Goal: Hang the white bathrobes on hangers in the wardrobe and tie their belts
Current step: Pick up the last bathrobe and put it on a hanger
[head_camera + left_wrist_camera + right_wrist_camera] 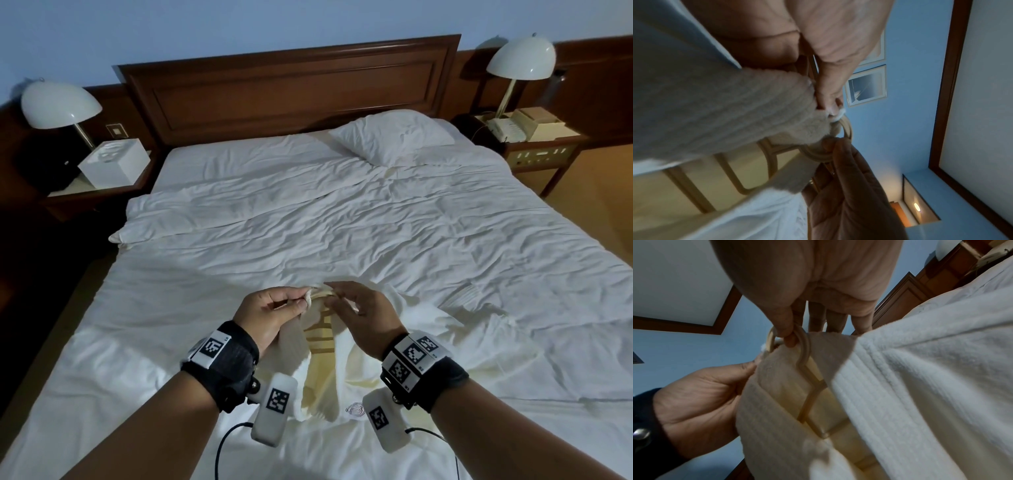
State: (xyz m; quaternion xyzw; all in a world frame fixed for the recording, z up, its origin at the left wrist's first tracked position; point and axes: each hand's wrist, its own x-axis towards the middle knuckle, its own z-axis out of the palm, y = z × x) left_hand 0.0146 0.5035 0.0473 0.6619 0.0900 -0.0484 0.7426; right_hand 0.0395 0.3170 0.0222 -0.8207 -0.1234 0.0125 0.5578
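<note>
— White terry, close in front of us: the bathrobe point(346, 370) lies on the bed point(342, 222) with a pale hanger point(322, 337) showing in its open neck. What crowds it?

— Only our own wrists and their tagged bands; the collar folds cover most of the hanger's frame.

— And farther off?

— Rumpled white sheets, one pillow point(390, 137) near the dark wooden headboard point(291, 89), and a white domed lamp point(60, 104) on the nightstand at either side. The walls are blue.

— Our grip?

— We have our left hand point(270, 313) pinching the collar edge beside the hook, thumb against curled fingers. Our right hand point(363, 315) pinches the hanger's hook between thumb and forefinger, the other fingers held straighter, raising the collar slightly off the bed.
</note>
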